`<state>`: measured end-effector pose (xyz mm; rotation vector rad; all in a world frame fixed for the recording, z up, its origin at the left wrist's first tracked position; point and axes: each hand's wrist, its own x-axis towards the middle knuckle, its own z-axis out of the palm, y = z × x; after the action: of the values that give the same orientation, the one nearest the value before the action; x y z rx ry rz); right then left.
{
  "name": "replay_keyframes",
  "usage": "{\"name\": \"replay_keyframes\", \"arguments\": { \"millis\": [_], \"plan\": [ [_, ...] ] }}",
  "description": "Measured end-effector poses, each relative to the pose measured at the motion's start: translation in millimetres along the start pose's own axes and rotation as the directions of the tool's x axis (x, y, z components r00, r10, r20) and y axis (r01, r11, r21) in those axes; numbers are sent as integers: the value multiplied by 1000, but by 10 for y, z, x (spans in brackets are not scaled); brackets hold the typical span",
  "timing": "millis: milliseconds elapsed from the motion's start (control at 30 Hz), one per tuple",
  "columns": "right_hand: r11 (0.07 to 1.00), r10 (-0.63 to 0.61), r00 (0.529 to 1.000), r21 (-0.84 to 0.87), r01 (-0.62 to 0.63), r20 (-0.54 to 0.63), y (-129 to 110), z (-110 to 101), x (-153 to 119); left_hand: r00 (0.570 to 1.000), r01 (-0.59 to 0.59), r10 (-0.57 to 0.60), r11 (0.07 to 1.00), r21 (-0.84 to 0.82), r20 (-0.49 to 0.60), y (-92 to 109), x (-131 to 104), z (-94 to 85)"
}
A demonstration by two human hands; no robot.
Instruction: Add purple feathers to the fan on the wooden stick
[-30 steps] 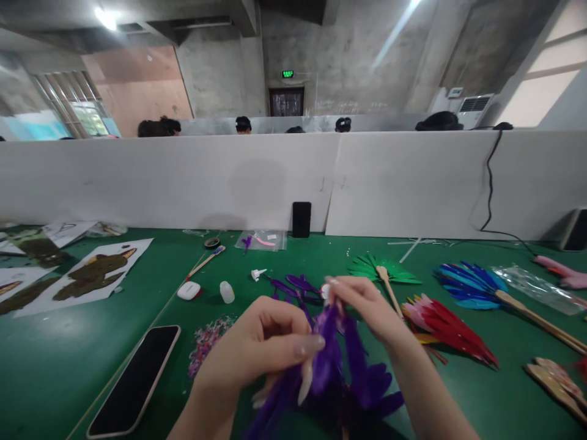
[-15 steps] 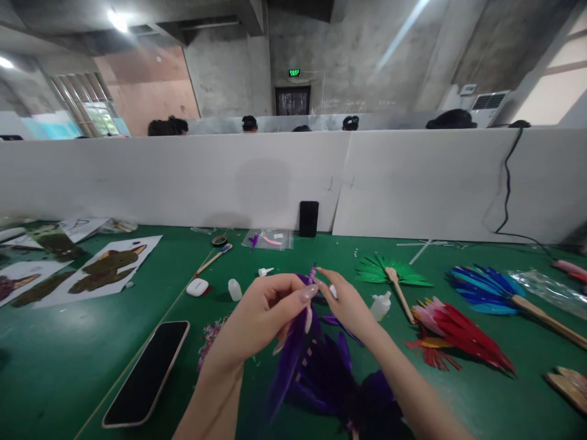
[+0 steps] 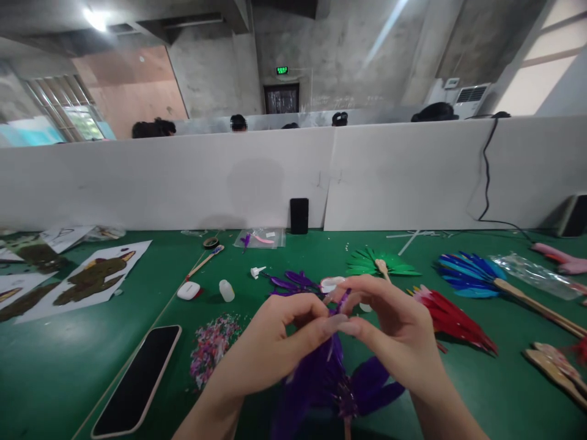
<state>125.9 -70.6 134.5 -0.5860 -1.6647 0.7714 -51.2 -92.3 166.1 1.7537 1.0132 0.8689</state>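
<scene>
A purple feather [image 3: 300,388] hangs in front of the person, its upper end pinched between the fingertips of both the left hand [image 3: 287,339] and the right hand [image 3: 398,324], which meet thumb to thumb. Just below them lies one purple feather fan [image 3: 378,385] on a stick, partly behind the held feather. One phone [image 3: 137,382] lies flat at the left; beside it is one heap of coloured shreds [image 3: 213,348], its edge near the left forearm. The right hand and arm partly cover one red bundle [image 3: 458,321] and hide the handle end of one green fan [image 3: 383,263]. Farther right is one blue fan [image 3: 470,275]. Beyond the left hand are one small bottle [image 3: 226,291], one white case [image 3: 188,291], one white nozzle [image 3: 257,272], a loose purple cluster [image 3: 293,282] and one clear bag [image 3: 275,239]. One dark slab [image 3: 299,216] leans on the white partition [image 3: 183,183]; above that show at least four heads.
</scene>
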Motion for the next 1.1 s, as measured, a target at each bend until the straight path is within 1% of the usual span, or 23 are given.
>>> {"name": "replay_keyframes", "arguments": {
  "millis": [67, 167, 300, 433, 533, 700, 900, 1000, 1100],
  "plan": [
    [999, -26, 1000, 22, 26, -12, -5, 11, 33, 1000, 15, -15, 1000, 7, 4, 25, -10, 13],
    [999, -27, 999, 45, 28, -26, -33, 17, 71, 998, 54, -54, 998, -27, 14, 67, -20, 41],
    [1000, -6, 999, 9, 6, -35, -73, -24, 68, 995, 96, -91, 987, -126, 42, 80, -2, 58],
    [1000, 7, 996, -21, -8, -86, -73, -67, 54, 985, 171, -166, 975, -143, 51, 63, 28, 51],
    [997, -38, 993, -67, 30, -111, -46, -74, 40, 978, 204, -193, 962, -183, 77, 53, 36, 59],
    [981, -151, 988, -126, 145, -40, 4, -62, -10, 981, 195, -186, 929, -316, 58, 34, 47, 80],
    [980, -176, 984, -101, 172, -37, 13, -18, -41, 964, 262, -216, 880, -397, 157, 41, 64, 50],
    [976, -207, 977, -75, 202, -59, 19, 6, -52, 948, 310, -246, 859, -407, 203, 27, 51, 43],
    [978, -204, 976, -49, 201, -73, 15, 20, -58, 936, 333, -250, 855, -398, 248, 13, 43, 49]
  ]
}}
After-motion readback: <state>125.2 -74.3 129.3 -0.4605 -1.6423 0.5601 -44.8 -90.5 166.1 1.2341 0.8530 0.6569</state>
